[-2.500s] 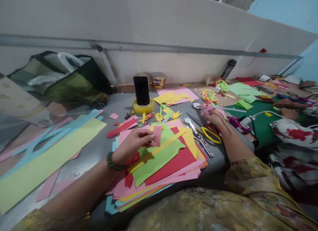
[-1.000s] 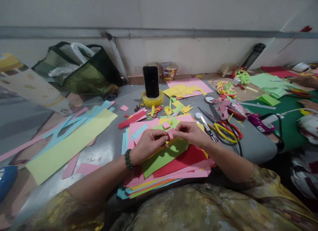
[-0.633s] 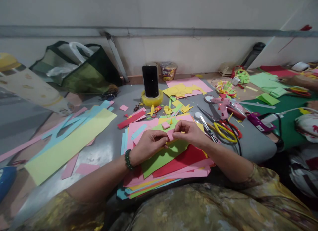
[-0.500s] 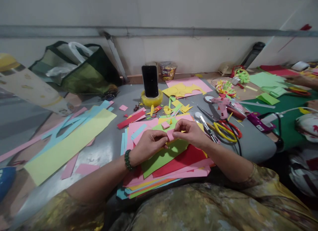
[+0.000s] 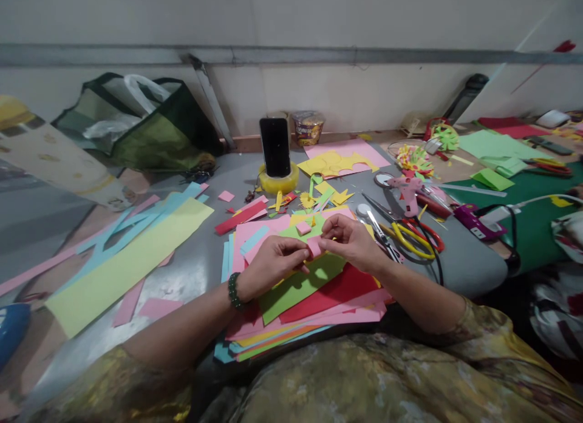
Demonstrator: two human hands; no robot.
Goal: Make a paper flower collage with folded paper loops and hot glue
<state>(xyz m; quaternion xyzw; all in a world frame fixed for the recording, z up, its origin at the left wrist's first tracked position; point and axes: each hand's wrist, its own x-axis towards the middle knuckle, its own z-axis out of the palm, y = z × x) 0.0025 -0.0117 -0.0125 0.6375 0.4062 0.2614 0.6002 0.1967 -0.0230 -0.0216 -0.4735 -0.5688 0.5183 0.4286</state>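
Between the fingertips of both hands is a small pink paper piece (image 5: pixel 314 247). My left hand (image 5: pixel 276 262), with a green bead bracelet on the wrist, pinches its left side. On its right side my right hand (image 5: pixel 348 242) pinches it between thumb and fingers. Just behind the fingers another small pink square (image 5: pixel 303 229) lies on light green paper. Under the hands is a stack of coloured sheets, with a green sheet (image 5: pixel 296 292) and a red sheet (image 5: pixel 332 295) near the top.
A phone (image 5: pixel 276 147) stands in a yellow tape roll (image 5: pixel 279 180). To the right lie yellow-handled scissors (image 5: pixel 412 241), a pink glue gun (image 5: pixel 407 192) and a purple power strip (image 5: pixel 478 221). Paper strips (image 5: pixel 132 259) and a green bag (image 5: pixel 150 131) are at the left.
The pink piece held in my fingers has shifted and turned slightly, with its curved surface showing more. At the far right, a person's hand and arm have moved away, and a dark phone-like object now shows.
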